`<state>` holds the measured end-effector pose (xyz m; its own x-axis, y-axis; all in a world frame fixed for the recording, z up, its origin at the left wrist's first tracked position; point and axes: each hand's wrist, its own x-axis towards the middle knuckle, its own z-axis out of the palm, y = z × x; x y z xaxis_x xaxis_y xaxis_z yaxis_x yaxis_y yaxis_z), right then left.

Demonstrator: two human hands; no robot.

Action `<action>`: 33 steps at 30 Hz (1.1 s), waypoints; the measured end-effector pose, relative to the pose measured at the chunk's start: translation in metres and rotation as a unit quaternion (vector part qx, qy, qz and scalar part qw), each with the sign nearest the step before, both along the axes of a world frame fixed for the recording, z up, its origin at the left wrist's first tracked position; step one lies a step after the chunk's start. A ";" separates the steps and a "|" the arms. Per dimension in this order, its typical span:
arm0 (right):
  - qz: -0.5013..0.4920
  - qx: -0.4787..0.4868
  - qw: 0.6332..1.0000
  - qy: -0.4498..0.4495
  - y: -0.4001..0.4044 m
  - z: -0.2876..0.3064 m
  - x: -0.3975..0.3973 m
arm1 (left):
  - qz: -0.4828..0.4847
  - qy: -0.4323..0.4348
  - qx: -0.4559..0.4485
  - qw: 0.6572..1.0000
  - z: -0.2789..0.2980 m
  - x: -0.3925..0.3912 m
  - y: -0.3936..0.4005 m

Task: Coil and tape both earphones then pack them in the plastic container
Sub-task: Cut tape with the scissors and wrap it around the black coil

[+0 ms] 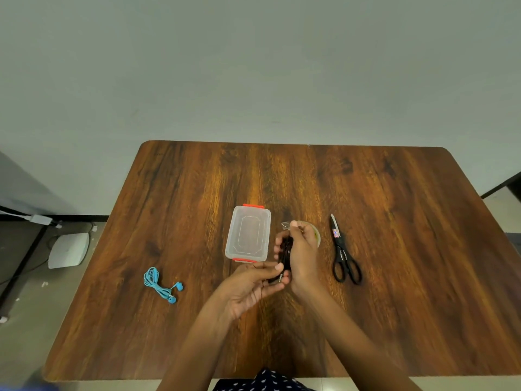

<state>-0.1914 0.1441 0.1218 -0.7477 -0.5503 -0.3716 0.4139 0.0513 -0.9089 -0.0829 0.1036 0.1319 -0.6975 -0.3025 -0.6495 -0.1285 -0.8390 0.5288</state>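
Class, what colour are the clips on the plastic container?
Orange-red clips at both ends, clearest in the head view.

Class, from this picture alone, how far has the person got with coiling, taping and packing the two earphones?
Done: nothing is packed yet. The container sits shut on the table.
In hand: both hands, left and right, hold the black earphones in a bundle; a strip of tape shows at the right fingertips.
Left: the blue earphones lie loosely bunched, no tape visible, then packing. Scissors lie untouched.
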 end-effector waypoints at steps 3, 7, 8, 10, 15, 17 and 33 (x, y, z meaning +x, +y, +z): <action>-0.003 0.009 0.999 -0.045 0.000 0.002 -0.001 | 0.005 0.003 0.004 1.000 0.000 -0.001 0.001; 0.022 0.033 0.997 -0.067 0.003 0.002 -0.010 | 0.054 -0.003 0.005 0.999 0.001 -0.002 0.001; 0.030 0.043 0.997 -0.063 0.005 0.001 -0.013 | 0.074 -0.007 0.003 0.997 0.002 -0.001 -0.001; 0.027 0.055 0.995 -0.080 0.015 0.000 -0.021 | 0.107 -0.020 -0.003 0.994 0.000 0.002 -0.006; 0.109 0.075 0.949 -0.287 0.042 0.008 -0.032 | 0.169 -0.034 -0.011 0.985 -0.006 0.003 -0.014; 0.183 0.074 0.918 -0.345 0.046 0.012 -0.028 | 0.154 -0.036 -0.025 0.987 -0.007 0.003 -0.013; 0.246 0.010 0.921 -0.302 0.035 0.006 -0.034 | -0.010 -0.015 0.017 1.000 -0.007 0.012 -0.010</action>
